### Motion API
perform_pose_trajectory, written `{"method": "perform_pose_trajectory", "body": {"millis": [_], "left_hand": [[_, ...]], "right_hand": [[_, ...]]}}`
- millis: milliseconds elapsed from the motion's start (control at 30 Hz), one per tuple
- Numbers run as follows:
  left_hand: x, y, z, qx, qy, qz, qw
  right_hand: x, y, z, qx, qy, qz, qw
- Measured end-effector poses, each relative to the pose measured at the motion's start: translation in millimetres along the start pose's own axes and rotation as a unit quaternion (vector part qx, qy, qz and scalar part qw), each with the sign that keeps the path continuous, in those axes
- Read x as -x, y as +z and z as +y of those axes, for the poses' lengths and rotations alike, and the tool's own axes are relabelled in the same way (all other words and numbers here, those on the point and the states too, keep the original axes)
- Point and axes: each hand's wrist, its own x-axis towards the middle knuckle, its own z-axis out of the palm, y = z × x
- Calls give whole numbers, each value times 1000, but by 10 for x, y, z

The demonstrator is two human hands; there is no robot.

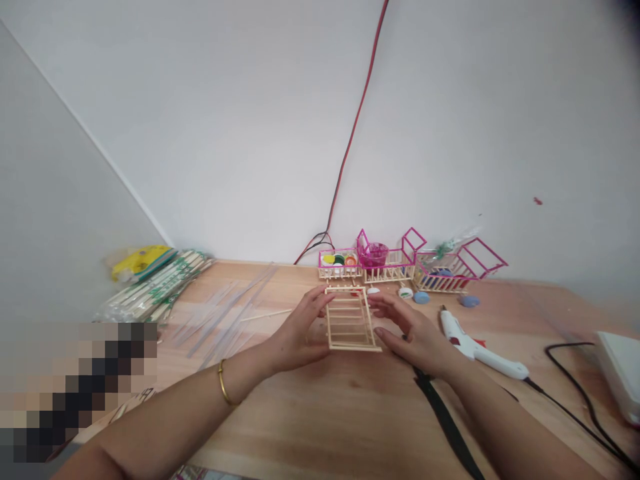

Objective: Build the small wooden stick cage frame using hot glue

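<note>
A small open frame of thin bare wooden sticks (349,349), with several crossbars, is between my two hands above the table. My left hand (300,330) grips its left side, fingertips at the upper corner and thumb near the lower one. On the other side, my right hand (413,333) has its fingers and thumb curved against the right edge. Just behind the frame, a white cap (373,291) lies on the table, and something red shows partly through the sticks.
Behind stand stick carts with magenta trim (395,273), one holding paint pots. A white glue gun (480,350), its cord and a dark knife-like blade (445,420) lie right. Bagged sticks (165,287) and clear strips (230,317) lie left. A white box (617,373) is far right.
</note>
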Motion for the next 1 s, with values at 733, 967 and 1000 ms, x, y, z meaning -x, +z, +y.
{"method": "perform_pose_trajectory", "body": {"millis": [733,967,1000], "left_hand": [[26,42,-21,-111,51,19,992],[26,38,-22,-96,51,15,994],[26,40,-24,-91,48,11,995]], "right_hand": [[-43,80,13,-117,23,35,992],[-54,94,89,-165,44,44,984],[-56,96,92,-165,48,45,984]]}}
